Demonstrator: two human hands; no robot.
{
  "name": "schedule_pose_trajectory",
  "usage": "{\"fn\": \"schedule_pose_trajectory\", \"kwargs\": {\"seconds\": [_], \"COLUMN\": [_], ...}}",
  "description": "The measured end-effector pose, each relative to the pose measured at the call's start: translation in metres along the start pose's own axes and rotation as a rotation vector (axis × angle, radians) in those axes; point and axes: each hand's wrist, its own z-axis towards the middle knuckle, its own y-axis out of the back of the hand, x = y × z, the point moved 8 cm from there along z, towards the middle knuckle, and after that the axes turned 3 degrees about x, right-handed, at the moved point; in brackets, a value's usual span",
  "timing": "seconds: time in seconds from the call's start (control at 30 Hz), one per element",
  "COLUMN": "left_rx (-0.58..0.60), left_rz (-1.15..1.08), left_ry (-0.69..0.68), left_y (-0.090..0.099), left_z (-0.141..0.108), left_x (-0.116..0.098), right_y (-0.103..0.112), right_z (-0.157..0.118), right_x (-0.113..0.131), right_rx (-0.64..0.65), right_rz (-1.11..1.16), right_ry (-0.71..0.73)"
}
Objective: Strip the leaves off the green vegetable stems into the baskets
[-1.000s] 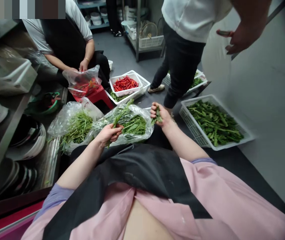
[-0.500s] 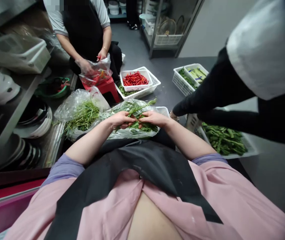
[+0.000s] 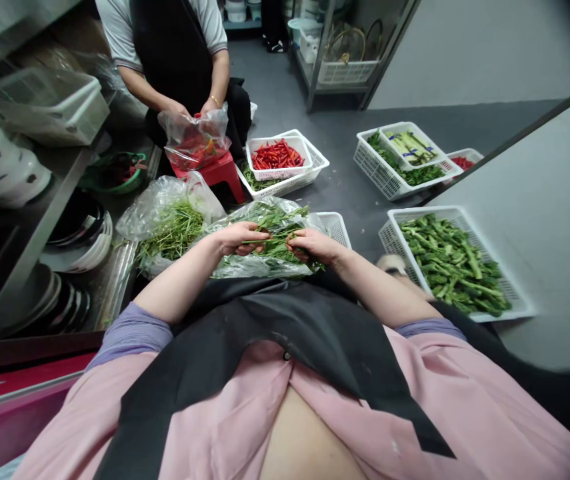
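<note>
My left hand [image 3: 242, 239] is closed round leafy green stems [image 3: 277, 239], its fingers pointing right. Across from it, my right hand [image 3: 315, 245] pinches the other end of the greens, so they stretch between both hands. Directly below lies an open clear plastic bag [image 3: 235, 270] full of similar long-leaved greens. To its left, a second plastic bag [image 3: 137, 213] holds a heap of thin green stems [image 3: 172, 230]. The exact kind of greens is hard to make out.
Opposite me, a co-worker's hands [image 3: 209, 110] are in a bag of red peppers on a red stool [image 3: 225, 175]. White baskets hold red chillies [image 3: 277, 155], cut green stalks [image 3: 455, 267] and packed vegetables [image 3: 412, 147]. A metal shelf [image 3: 69, 183] with bowls stands left.
My hands have moved apart, with the greens stretched between them. A person in dark trousers at the right has gone out of view. The co-worker's hands have come together at the bag.
</note>
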Motion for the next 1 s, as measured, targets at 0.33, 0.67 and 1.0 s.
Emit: {"fn": "schedule_pose_trajectory", "kwargs": {"seconds": [0.33,0.67,1.0], "left_rx": [-0.095,-0.309,-0.112], "left_rz": [-0.088,0.196,0.150], "left_ry": [-0.253,-0.538,-0.451], "left_y": [-0.011,-0.011,-0.008], "left_z": [-0.002,-0.033,-0.062], "left_x": [0.002,-0.014,-0.020], "right_y": [0.018,0.007,-0.019], "right_z": [-0.002,0.005,0.002], "right_x": [-0.001,0.025,0.028], "right_rx": [-0.443,-0.663,-0.403], "right_rz": [0.033,-0.378,-0.074], "right_ry": [0.169,0.360,0.290]}}
